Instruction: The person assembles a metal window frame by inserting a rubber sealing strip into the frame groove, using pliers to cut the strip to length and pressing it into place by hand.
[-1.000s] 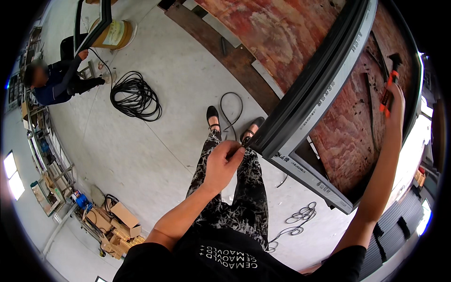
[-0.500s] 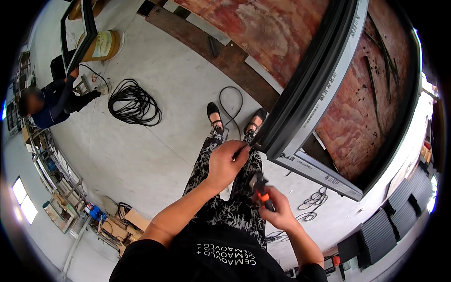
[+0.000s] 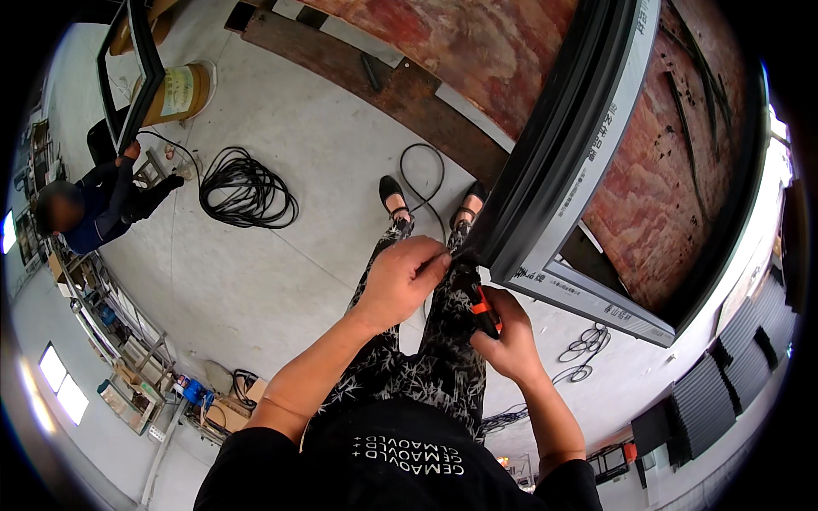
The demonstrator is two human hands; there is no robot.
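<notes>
My left hand (image 3: pixel 400 285) is closed in a pinch at the near corner of a grey-and-black window frame (image 3: pixel 579 179). A thin black rubber strip (image 3: pixel 441 175) loops on the floor by my feet and runs up toward these fingers; its end in the pinch is mostly hidden. Just to the right and lower, my right hand (image 3: pixel 509 336) is wrapped around hand shears (image 3: pixel 485 313) with black and orange handles. The dark head of the shears points up toward the frame corner, beside my left fingertips; its jaws blend into my patterned trousers.
The frame lies on a table with a reddish marbled top (image 3: pixel 452 51); loose black strips (image 3: pixel 686 136) lie inside it. A coil of black strip (image 3: pixel 247 189) is on the floor at left. Beyond it, another person (image 3: pixel 94 204) sits holding a black frame (image 3: pixel 146 85).
My right hand has raised the shears toward the frame corner and my left fingertips. The left hand stays pinched near the corner. The view has shifted slightly.
</notes>
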